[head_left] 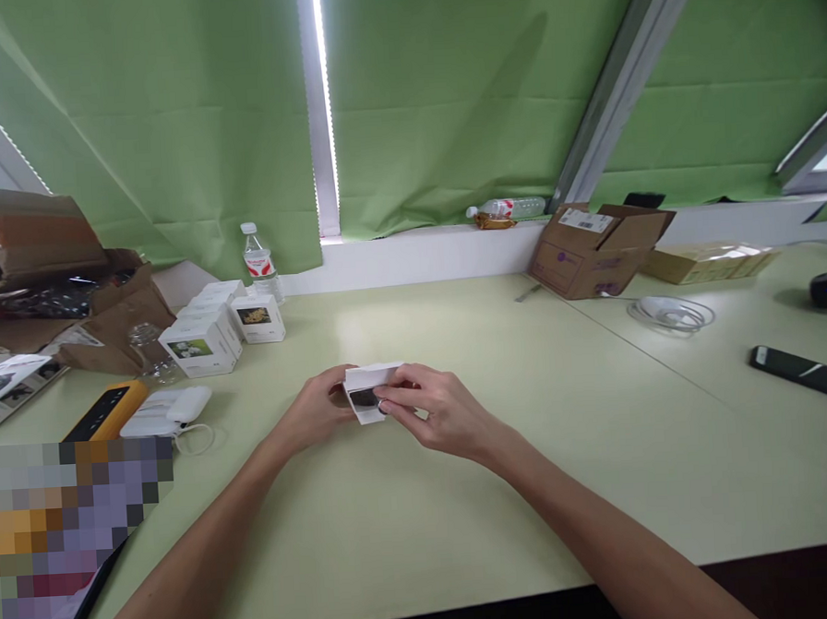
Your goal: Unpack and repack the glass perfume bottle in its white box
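Note:
My left hand [316, 409] is closed around the left side of a small white cardboard box [362, 379], held over the middle of the table. Its flaps stand open and the inside looks dark. At the opening, my right hand [446, 409] pinches a small dark, shiny thing [382, 405] with a rounded edge between thumb and fingers. Its kind is too small to make out, and the fingers cover part of it. Whether it is fully out of the box I cannot tell.
Several white boxes [197, 347] and an upright water bottle [262, 267] stand at the back left. Nearby are a white device [162, 410] and a yellow-black case [107, 413]. A cardboard carton [577, 259], coiled cable [672, 314] and black phone-like object [809, 374] lie right.

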`<state>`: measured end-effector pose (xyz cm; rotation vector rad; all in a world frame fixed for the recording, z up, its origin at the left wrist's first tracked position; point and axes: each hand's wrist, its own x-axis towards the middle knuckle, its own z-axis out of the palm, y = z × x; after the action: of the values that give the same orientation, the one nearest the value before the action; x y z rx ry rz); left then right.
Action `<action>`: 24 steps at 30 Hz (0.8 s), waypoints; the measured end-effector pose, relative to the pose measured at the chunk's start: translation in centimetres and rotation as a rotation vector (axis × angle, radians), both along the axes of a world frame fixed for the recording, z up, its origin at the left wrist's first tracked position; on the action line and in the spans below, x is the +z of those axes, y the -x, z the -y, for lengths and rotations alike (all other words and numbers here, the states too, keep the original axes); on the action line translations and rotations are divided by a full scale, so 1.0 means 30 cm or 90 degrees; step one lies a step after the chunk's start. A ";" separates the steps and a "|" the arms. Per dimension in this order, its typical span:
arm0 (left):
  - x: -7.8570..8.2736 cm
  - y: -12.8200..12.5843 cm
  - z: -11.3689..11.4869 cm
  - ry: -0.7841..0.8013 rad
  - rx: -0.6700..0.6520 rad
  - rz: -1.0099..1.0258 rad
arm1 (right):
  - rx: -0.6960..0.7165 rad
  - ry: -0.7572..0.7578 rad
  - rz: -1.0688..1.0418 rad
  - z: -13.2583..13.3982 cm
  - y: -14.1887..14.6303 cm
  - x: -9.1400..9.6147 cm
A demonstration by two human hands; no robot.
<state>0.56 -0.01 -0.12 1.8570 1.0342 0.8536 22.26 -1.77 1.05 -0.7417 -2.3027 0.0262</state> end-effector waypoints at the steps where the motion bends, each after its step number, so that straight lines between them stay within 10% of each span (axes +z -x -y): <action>1: 0.001 0.000 0.000 -0.001 0.001 -0.002 | 0.000 0.001 -0.001 -0.001 0.000 -0.001; 24: -0.007 0.003 -0.011 0.010 0.014 -0.004 | -0.030 -0.012 0.007 -0.010 0.004 -0.032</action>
<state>0.48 0.31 -0.32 1.8396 1.0633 0.8505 22.13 -1.48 0.09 -0.7880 -2.2917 -0.0211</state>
